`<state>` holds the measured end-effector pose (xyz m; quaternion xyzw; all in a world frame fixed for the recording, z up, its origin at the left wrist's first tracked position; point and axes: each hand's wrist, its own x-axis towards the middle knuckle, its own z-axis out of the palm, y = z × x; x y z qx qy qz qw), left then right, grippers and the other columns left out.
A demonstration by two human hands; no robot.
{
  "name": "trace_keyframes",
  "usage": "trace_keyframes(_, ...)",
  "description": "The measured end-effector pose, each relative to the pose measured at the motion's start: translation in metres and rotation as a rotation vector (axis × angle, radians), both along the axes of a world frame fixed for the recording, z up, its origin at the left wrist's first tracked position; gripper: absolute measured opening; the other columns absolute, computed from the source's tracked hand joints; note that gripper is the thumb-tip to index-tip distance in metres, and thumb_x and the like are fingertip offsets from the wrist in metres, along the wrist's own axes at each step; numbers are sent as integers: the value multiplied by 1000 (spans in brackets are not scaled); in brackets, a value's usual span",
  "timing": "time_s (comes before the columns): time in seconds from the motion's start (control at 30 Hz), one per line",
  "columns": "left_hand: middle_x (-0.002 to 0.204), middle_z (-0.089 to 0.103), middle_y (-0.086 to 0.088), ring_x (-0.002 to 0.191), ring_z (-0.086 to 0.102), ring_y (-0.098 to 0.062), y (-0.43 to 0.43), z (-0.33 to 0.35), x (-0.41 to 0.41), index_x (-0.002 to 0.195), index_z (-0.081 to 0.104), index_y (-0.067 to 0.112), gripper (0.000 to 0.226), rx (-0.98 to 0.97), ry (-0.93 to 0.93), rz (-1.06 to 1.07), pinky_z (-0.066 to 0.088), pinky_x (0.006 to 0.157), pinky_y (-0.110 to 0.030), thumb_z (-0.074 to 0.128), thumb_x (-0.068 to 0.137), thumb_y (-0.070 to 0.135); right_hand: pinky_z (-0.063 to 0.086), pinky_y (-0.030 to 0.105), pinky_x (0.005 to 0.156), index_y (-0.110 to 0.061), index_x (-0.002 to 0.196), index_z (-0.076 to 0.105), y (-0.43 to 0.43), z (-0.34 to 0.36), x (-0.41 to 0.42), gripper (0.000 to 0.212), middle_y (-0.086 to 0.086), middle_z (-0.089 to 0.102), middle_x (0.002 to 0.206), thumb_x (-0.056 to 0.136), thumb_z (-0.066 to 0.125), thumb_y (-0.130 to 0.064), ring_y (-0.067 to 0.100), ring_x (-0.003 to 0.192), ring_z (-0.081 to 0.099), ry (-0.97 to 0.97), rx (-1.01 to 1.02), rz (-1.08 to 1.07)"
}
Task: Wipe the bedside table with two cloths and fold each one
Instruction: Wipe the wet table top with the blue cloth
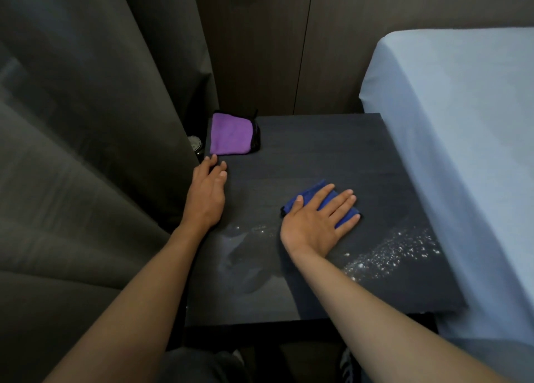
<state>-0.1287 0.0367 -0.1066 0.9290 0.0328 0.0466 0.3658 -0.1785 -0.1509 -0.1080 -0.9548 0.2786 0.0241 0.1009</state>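
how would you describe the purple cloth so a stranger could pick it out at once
Find the dark bedside table between the grey curtain and the bed. On its far left corner, beyond the left hand, lies the purple cloth, folded. Unlike the blue cloth under the right hand, it is purple with a black edge and lies uncovered.

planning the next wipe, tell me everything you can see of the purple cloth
The purple cloth looks soft and fleecy, folded, with black edging along its right side. It lies flat at the far left corner of the dark bedside table. No hand touches it; the left hand rests just short of it.
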Motion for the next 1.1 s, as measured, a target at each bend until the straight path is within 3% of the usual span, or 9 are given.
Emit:
trace_keyframes(0.2,159,32,-10,147,21,-20,1,0,0,143,49,8,58,-50,4,2,14,115,-27,22,99,34,-6,61,118,-8,158,-1,2,-2,1,72,27,-11,162,102,16,-49,38,151,-15,-3,-15,-3)
trace_keyframes(0.43,155,35,-11,145,28,-21,-2,6,-3,140,52,9,60,-181,9,31,24,119,-45,24,96,39,-7,62,117,-5,157,-1,18,-1,7,74,29,-12,162,102,19,-50,40,150,-16,14,-1,-58)
trace_keyframes(0.77,156,34,-11,146,24,-19,1,2,0,141,51,6,63,-162,16,8,22,119,-37,22,95,37,-9,62,116,-4,157,-1,72,0,25,74,29,-11,162,103,21,-50,40,150,-17,-5,52,-14)
trace_keyframes(0.87,155,35,-11,146,25,-19,0,4,-1,139,53,8,61,-232,26,35,22,120,-40,24,94,38,-11,61,116,-5,157,1,87,0,30,74,29,-11,162,103,21,-50,40,150,-17,-16,63,31)
trace_keyframes(1.1,155,37,-12,145,26,-20,4,3,1,140,51,4,65,-198,15,-2,21,119,-37,19,93,36,-14,58,117,-9,157,-3,111,2,31,71,25,-13,163,103,19,-50,37,150,-18,-39,60,188)
